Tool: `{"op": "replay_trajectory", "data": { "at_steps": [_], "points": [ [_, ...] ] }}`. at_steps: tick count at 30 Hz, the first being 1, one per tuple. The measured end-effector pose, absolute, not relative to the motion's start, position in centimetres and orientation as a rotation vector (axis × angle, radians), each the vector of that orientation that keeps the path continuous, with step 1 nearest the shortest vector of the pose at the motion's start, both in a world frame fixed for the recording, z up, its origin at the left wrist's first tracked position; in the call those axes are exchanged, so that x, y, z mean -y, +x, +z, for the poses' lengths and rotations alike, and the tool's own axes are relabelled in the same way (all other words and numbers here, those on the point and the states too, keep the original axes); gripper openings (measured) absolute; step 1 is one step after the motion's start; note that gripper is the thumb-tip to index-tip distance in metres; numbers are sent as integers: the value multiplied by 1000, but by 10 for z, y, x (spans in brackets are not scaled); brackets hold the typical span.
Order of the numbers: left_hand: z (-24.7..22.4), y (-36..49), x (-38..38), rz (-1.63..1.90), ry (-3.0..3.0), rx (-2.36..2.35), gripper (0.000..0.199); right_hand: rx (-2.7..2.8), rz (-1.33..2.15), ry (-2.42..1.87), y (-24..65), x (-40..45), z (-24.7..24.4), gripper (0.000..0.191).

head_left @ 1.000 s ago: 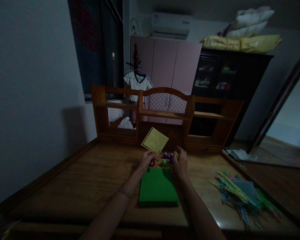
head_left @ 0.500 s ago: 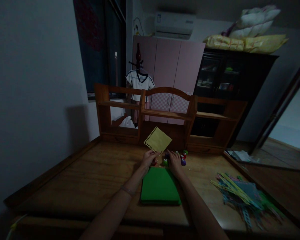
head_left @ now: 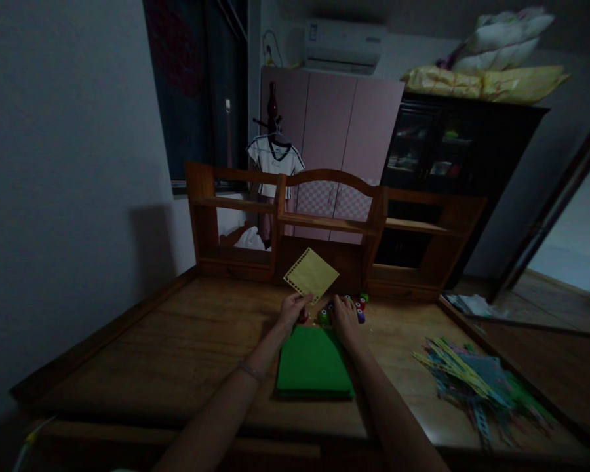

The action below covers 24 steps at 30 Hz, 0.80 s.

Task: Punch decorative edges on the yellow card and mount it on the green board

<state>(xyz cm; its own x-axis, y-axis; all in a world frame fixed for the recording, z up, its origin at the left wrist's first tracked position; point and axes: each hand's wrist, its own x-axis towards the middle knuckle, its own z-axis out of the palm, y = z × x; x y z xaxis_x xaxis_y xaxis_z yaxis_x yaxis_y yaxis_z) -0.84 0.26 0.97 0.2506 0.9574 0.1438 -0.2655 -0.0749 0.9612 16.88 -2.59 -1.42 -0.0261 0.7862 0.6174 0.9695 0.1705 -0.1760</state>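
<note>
At the desk (head_left: 191,354), left hand (head_left: 292,311) pinches yellow sheet (head_left: 313,273)

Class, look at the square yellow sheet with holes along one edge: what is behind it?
Past the upper edges of the yellow sheet, held in the left hand, a dark brown wooden panel shows. Whatever lies directly behind the sheet is covered and unseen.

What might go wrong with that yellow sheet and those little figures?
The yellow sheet might bend or tear: the left grip pinches it near its lower corner, by the row of holes. The little figures sit close together, so the right grip could accidentally bump one over.
</note>
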Motion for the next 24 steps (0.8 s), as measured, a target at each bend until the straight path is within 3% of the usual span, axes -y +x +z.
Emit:
{"op": "replay_trajectory", "data": {
  "at_steps": [4, 10, 14, 24],
  "points": [
    [16, -10, 3, 1202, 1195, -806, 49, 1575, -182, -1554, 164, 31, -2, 24],
    [17, -8, 6, 1291, 1237, -876, 50, 1022, 506, -1166, 177, 48, 22, 49],
    [15, -9, 4, 1324, 1284, -920, 50, 843, 845, -927, 186, 47, 23, 53],
    [8, -10, -4, 1379, 1372, -985, 48, 869, 1026, -832, 176, 34, 13, 41]
  ]
}}
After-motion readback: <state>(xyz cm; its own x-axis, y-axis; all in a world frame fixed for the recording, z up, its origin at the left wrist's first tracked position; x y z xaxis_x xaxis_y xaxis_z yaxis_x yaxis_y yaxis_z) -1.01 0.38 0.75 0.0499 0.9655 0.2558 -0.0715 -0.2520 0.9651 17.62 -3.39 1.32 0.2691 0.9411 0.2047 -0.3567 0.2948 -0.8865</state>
